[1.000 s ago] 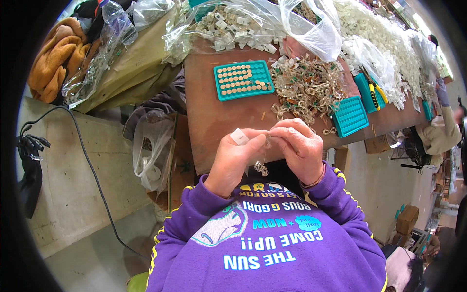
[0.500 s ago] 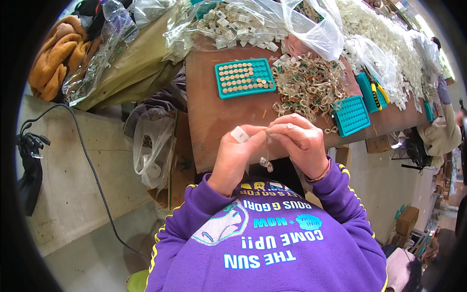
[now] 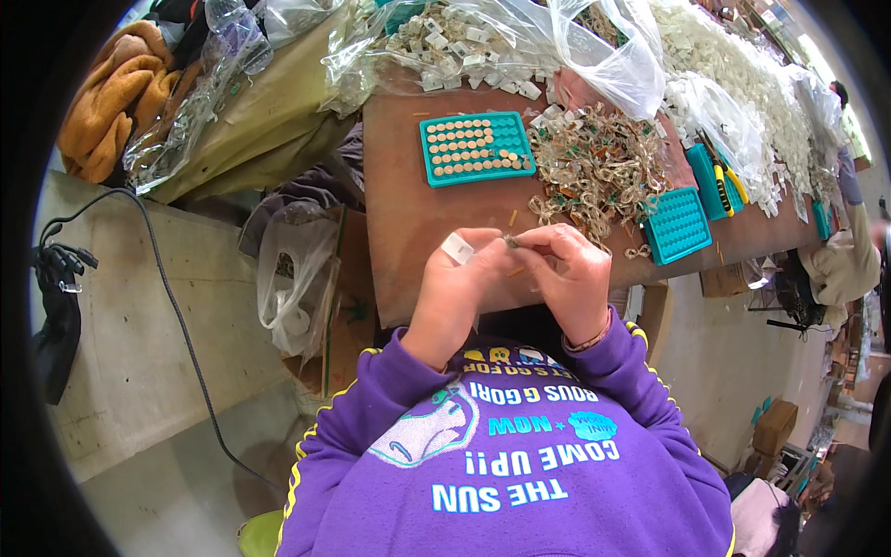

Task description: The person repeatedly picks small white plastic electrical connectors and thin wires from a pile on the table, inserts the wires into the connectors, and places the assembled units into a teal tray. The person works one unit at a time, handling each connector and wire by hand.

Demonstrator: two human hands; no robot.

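Observation:
My left hand (image 3: 450,288) is closed, with a small white rectangular plastic piece (image 3: 457,248) held against its fingers. Its thumb and fingertip meet those of my right hand (image 3: 574,278), which is pinched. Between the fingertips sits a tiny greyish bit of thin cord (image 3: 510,241), too small to make out well. Both hands are above the near edge of the brown table (image 3: 399,223). Beyond them lies a teal tray (image 3: 432,176) with rows of round beige discs. To its right is a heap of coiled clear cords (image 3: 599,162).
A second teal tray (image 3: 677,226) stands right of the cords, near yellow-handled pliers (image 3: 729,190). White plastic pieces (image 3: 455,46) and clear bags (image 3: 622,74) cover the far side. A plastic bag (image 3: 292,278) hangs at the table's left. Another person (image 3: 840,265) is at far right.
The cord with shiny ends that hung below my fingertips no longer shows there. My right hand has turned slightly and moved a little left; the view has shifted slightly.

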